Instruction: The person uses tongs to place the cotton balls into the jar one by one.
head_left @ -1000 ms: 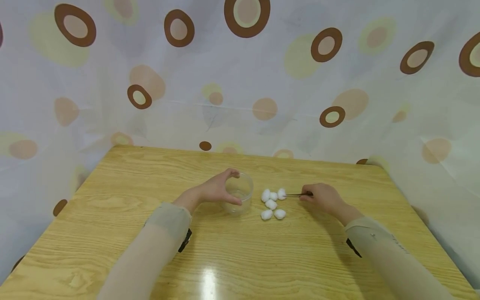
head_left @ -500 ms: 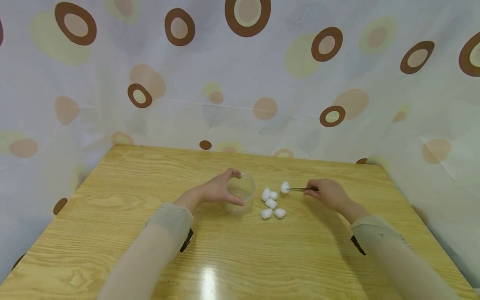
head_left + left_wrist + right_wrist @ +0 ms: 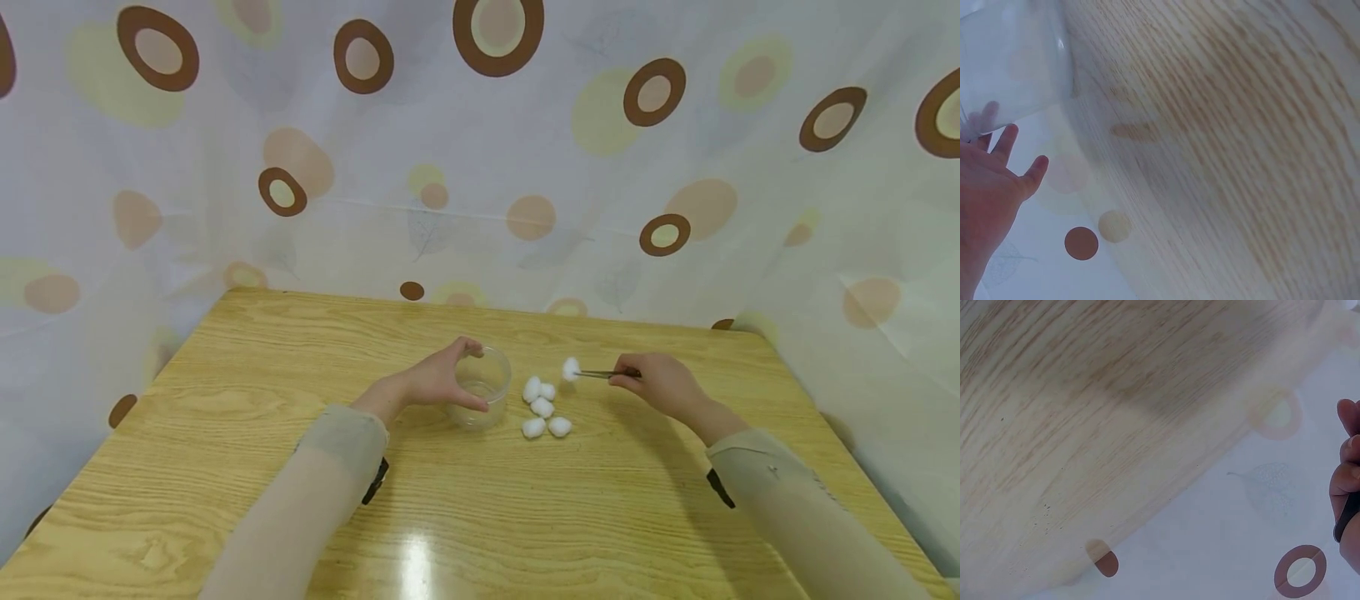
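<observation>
My left hand (image 3: 435, 379) grips a clear round plastic container (image 3: 486, 396) from its left side, thumb and fingers spread around the wall. In the left wrist view, part of that see-through container (image 3: 1016, 62) shows above the fingers. My right hand (image 3: 662, 385) holds tweezers (image 3: 597, 374) by their dark end. Their tips pinch a white cotton ball (image 3: 572, 369), which hangs a little above the table, right of the container. Only some fingers of the right hand (image 3: 1349, 475) and the dark tweezer end (image 3: 1347, 519) appear in the right wrist view.
Several more cotton balls (image 3: 542, 407) lie in a loose group on the wooden table (image 3: 480, 500), between the container and the right hand. A patterned curtain (image 3: 480, 183) hangs behind the table's far edge and along its sides.
The right hand has lifted one cotton ball off the table with the tweezers, moving up and slightly right. The left hand and container have hardly moved.
</observation>
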`<act>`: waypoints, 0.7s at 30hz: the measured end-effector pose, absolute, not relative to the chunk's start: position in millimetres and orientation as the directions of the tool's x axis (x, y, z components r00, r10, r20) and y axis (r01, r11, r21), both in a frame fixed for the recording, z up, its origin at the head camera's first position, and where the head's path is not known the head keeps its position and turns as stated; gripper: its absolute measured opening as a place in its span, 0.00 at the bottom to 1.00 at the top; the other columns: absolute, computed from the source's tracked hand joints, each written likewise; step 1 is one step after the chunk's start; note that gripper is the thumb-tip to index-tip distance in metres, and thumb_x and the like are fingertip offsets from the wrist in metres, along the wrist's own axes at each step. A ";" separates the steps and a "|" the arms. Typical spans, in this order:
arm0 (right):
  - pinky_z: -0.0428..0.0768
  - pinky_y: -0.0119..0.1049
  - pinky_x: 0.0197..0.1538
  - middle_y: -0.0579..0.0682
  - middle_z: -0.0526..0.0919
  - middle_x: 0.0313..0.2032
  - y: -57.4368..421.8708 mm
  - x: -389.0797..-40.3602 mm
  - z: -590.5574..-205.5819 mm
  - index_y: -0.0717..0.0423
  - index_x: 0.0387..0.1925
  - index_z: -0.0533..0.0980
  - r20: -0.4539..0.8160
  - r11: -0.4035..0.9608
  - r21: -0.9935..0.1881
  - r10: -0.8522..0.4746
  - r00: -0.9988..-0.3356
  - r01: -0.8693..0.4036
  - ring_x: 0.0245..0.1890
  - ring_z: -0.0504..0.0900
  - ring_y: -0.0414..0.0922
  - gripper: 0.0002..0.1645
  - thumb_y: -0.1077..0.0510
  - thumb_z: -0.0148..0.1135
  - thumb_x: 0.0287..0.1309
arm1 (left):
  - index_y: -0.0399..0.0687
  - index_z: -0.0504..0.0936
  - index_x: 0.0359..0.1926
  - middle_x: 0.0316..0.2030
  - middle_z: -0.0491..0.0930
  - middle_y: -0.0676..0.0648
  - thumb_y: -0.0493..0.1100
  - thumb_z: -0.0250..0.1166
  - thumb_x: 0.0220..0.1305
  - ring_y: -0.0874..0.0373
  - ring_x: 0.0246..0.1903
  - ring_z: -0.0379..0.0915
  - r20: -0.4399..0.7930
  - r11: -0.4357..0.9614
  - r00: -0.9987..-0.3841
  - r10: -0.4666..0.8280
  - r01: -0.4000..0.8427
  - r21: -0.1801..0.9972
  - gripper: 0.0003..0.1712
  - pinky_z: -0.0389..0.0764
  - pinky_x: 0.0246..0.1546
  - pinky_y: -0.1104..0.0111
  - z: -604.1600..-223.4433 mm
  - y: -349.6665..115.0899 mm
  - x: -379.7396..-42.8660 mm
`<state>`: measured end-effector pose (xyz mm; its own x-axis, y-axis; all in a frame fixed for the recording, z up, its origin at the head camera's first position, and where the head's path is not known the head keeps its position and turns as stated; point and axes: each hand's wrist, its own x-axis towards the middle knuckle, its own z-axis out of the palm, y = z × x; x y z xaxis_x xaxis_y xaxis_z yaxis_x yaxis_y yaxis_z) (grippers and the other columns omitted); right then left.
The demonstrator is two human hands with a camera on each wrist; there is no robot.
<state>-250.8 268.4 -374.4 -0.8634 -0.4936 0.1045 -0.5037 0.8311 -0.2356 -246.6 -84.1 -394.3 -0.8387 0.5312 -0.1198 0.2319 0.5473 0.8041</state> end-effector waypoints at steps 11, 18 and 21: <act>0.67 0.32 0.25 0.47 0.80 0.24 261.0 -246.8 -363.2 0.54 0.31 0.78 0.120 0.816 -0.229 -0.517 -0.848 -0.530 0.18 0.67 0.34 0.07 0.55 0.61 0.58 | 0.49 0.55 0.66 0.68 0.58 0.50 0.50 0.74 0.48 0.50 0.70 0.51 -0.123 0.555 -0.843 0.524 0.228 0.800 0.49 0.61 0.65 0.56 -395.8 -83.0 -247.2; 0.69 0.32 0.26 0.47 0.81 0.25 253.8 -244.2 -355.5 0.53 0.31 0.78 0.144 0.800 -0.240 -0.531 -0.835 -0.550 0.19 0.69 0.33 0.05 0.56 0.61 0.58 | 0.49 0.55 0.66 0.68 0.58 0.50 0.50 0.74 0.48 0.50 0.69 0.51 -0.121 0.553 -0.843 0.524 0.228 0.801 0.49 0.61 0.65 0.56 -396.2 -82.8 -247.4; 0.69 0.31 0.25 0.46 0.81 0.24 250.3 -244.2 -351.3 0.53 0.31 0.78 0.154 0.792 -0.241 -0.539 -0.828 -0.561 0.19 0.69 0.33 0.05 0.56 0.61 0.58 | 0.49 0.54 0.66 0.68 0.58 0.50 0.50 0.74 0.48 0.50 0.69 0.53 -0.122 0.555 -0.844 0.521 0.226 0.801 0.50 0.62 0.64 0.56 -396.3 -82.7 -247.5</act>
